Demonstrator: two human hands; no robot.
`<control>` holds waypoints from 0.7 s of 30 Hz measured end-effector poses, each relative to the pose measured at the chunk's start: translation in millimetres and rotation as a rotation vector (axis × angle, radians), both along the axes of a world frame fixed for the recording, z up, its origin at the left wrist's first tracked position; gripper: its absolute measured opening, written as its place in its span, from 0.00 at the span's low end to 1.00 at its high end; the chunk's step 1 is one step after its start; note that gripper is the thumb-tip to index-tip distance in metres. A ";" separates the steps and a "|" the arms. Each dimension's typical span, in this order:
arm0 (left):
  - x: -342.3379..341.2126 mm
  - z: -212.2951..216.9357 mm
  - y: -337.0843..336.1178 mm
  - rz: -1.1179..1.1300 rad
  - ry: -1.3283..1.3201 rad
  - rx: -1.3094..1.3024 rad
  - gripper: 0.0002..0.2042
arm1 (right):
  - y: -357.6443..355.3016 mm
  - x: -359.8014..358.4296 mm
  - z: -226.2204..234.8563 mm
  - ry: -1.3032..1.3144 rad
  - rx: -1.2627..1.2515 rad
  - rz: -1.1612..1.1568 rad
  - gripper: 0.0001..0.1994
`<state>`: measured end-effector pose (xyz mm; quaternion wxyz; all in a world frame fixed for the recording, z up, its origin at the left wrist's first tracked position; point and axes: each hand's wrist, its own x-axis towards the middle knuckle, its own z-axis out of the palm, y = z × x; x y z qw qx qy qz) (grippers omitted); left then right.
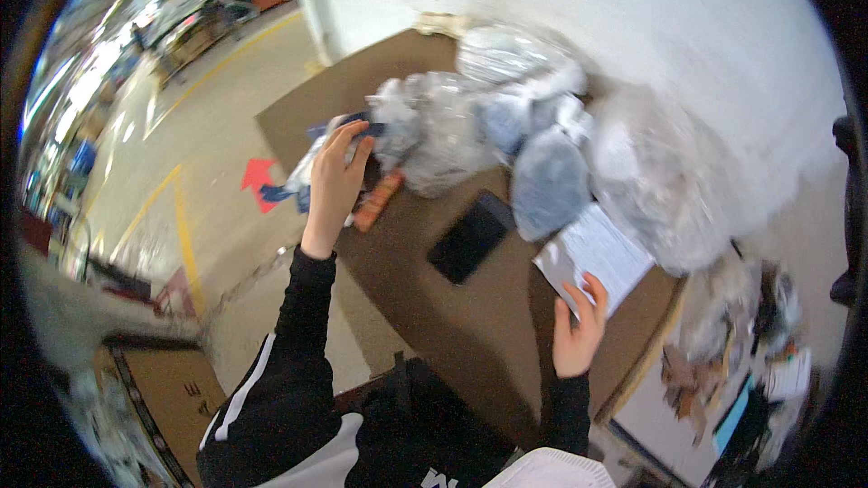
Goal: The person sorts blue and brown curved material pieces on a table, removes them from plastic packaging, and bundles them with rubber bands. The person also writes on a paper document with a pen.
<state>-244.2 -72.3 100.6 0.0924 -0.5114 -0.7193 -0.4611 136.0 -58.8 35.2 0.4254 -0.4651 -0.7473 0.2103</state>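
My left hand [336, 183] reaches toward the table's far left edge, fingers bent forward and the thumb apart, with nothing visible between them. Beside and partly behind it lies a blue-and-white bundle [303, 163], perhaps cloth; whether I touch it I cannot tell. An orange packet [379, 201] sits just right of that wrist. My right hand [579, 330] rests its spread fingers at the near edge of a white printed sheet [604, 251]. Between the hands a black phone [470, 237] lies flat on the brown tabletop [407, 280].
Clear plastic bags [443, 126] and a bag with grey-blue contents [550, 183] crowd the table's back. A big clear bag [665, 172] leans by the white wall [687, 18]. Scraps [692, 384] lie right, below the table edge. A cardboard box [167, 398] stands lower left.
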 end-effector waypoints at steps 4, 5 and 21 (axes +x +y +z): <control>116.3 7.5 17.0 -0.525 -0.286 -0.190 0.11 | 6.3 -0.3 -13.4 0.038 -0.057 0.018 0.12; 137.8 -9.1 25.6 -0.753 -0.094 -0.174 0.11 | 6.7 0.2 -16.5 0.068 -0.063 0.027 0.13; 352.2 -78.1 -73.9 -1.815 0.345 0.012 0.20 | 8.6 4.0 -14.3 0.124 0.156 0.105 0.11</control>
